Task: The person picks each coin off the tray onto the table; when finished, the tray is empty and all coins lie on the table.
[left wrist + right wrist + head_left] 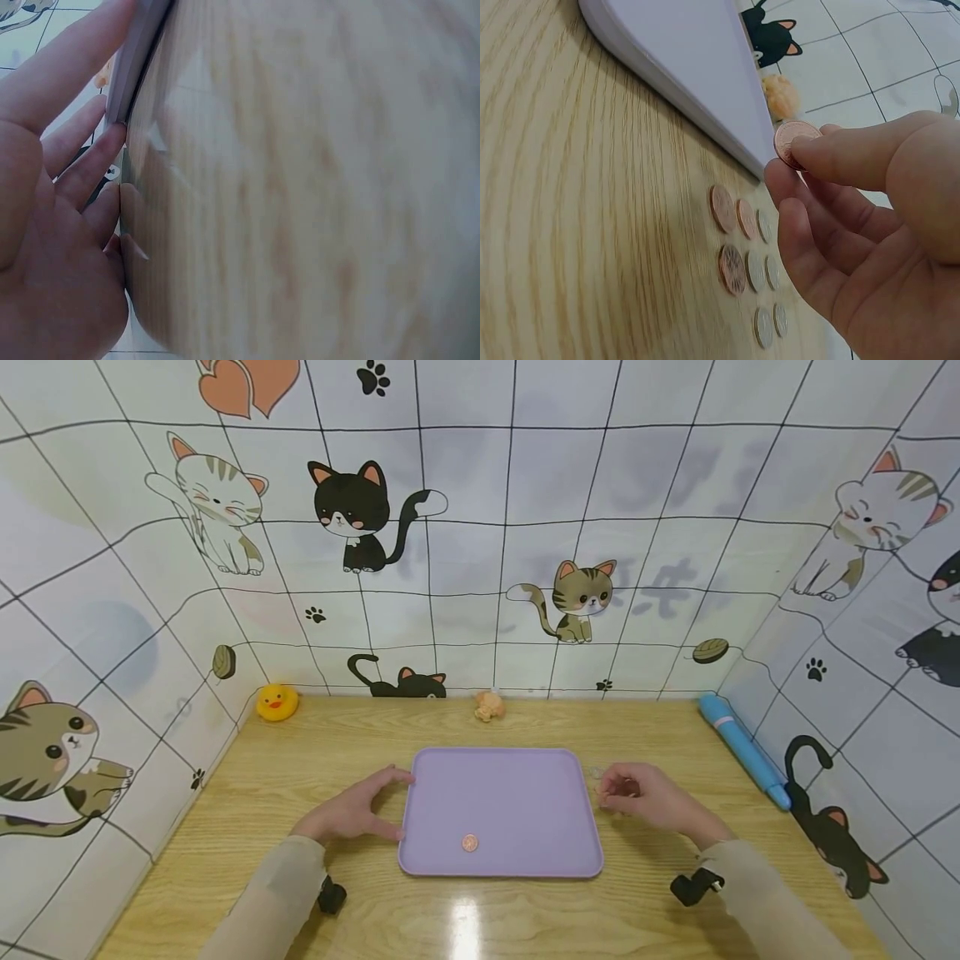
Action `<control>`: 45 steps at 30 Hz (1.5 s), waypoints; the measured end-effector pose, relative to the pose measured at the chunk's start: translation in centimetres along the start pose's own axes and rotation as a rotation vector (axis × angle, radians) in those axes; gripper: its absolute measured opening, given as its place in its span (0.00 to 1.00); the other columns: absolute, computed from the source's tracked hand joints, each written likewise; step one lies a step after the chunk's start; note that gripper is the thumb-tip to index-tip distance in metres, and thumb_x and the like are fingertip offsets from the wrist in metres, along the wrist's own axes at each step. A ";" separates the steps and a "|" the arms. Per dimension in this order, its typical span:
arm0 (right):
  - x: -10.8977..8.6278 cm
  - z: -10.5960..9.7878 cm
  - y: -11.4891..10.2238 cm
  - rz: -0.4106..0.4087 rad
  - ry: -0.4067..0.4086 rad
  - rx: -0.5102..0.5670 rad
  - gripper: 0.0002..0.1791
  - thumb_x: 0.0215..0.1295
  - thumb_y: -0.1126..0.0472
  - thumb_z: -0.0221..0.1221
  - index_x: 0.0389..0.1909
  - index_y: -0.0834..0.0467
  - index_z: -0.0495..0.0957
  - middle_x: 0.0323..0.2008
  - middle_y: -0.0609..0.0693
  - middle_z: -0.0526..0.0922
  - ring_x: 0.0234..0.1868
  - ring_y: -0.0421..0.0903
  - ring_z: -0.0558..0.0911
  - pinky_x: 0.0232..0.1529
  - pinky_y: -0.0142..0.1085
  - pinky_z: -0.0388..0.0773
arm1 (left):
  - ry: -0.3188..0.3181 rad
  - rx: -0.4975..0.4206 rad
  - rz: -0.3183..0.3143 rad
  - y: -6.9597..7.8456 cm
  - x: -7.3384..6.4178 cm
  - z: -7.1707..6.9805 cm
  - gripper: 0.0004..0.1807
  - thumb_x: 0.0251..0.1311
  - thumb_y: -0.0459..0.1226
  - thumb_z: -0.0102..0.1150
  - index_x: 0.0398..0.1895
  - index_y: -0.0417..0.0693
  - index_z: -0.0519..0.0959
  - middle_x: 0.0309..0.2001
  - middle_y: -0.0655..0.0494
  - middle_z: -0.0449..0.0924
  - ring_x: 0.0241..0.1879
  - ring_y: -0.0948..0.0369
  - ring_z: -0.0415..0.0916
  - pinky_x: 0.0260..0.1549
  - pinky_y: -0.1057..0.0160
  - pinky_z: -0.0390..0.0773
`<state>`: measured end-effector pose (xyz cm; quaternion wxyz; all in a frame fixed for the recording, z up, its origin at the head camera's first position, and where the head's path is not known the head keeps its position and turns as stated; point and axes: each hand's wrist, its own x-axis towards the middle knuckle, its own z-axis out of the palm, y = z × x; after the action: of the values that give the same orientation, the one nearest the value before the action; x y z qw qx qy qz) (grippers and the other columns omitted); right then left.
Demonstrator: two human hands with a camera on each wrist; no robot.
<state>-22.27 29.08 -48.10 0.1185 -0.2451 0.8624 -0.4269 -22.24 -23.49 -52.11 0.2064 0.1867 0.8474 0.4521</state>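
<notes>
A shallow purple tray (510, 802) lies on the wooden table, with one copper coin (469, 842) near its front edge. My left hand (356, 807) is at the tray's left side, thumb and fingers spread along the rim. Beyond the tray's right side, my right hand (648, 795) pinches another copper coin (787, 135) between thumb and fingers. On the table below that hand lie several coins in rows, among them a dark copper coin (732, 270), a lighter copper coin (745, 218) and a silver coin (763, 328). In the head view the right hand hides most of them.
At the back left sits a yellow rubber duck (277, 702). A small orange figure (490, 706) stands at the back, behind the tray. Along the right wall lies a thick blue pen-shaped thing (744, 752). Cat-patterned walls (465, 552) border the wooden table (360, 727) on three sides.
</notes>
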 end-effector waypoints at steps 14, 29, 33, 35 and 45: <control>-2.2 -1.5 1.9 0.061 0.070 -0.092 0.04 0.72 0.64 0.67 0.40 0.58 0.81 0.37 0.48 0.83 0.39 0.40 0.81 0.39 0.33 0.82 | -0.004 -0.002 -0.006 -0.3 0.1 0.0 0.48 0.50 0.45 0.84 0.75 0.60 0.69 0.86 0.42 0.41 0.84 0.38 0.35 0.76 0.28 0.36; -4.1 -2.4 3.5 0.084 0.122 -0.145 0.03 0.72 0.65 0.65 0.42 0.60 0.82 0.37 0.49 0.82 0.37 0.38 0.78 0.35 0.33 0.81 | 0.008 0.010 -0.030 -0.1 0.1 -0.1 0.47 0.50 0.45 0.84 0.75 0.61 0.70 0.85 0.40 0.40 0.83 0.36 0.34 0.75 0.26 0.35; -4.3 -2.4 4.0 0.116 0.139 -0.200 0.03 0.71 0.62 0.67 0.40 0.56 0.83 0.35 0.45 0.82 0.36 0.37 0.77 0.37 0.32 0.79 | 0.009 0.008 -0.038 -0.1 0.1 -0.1 0.47 0.49 0.45 0.84 0.74 0.62 0.70 0.86 0.41 0.40 0.83 0.38 0.34 0.76 0.27 0.35; -4.3 -2.3 4.3 0.118 0.141 -0.243 0.03 0.70 0.61 0.68 0.39 0.53 0.83 0.35 0.43 0.82 0.36 0.37 0.77 0.38 0.32 0.80 | 0.010 0.006 -0.039 -0.2 0.1 0.0 0.47 0.49 0.46 0.84 0.74 0.63 0.70 0.86 0.42 0.41 0.84 0.38 0.34 0.76 0.27 0.35; -4.2 -2.0 3.7 0.102 0.148 -0.372 0.03 0.70 0.63 0.68 0.37 0.53 0.83 0.32 0.42 0.81 0.33 0.34 0.75 0.34 0.33 0.77 | -0.003 -0.017 0.030 -0.2 0.2 -0.1 0.47 0.49 0.43 0.84 0.74 0.58 0.70 0.82 0.49 0.55 0.83 0.43 0.42 0.77 0.30 0.39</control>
<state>-20.72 34.56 -49.89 0.0291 -0.1870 0.9439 -0.2707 -22.48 -23.58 -52.27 0.2025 0.1985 0.8402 0.4623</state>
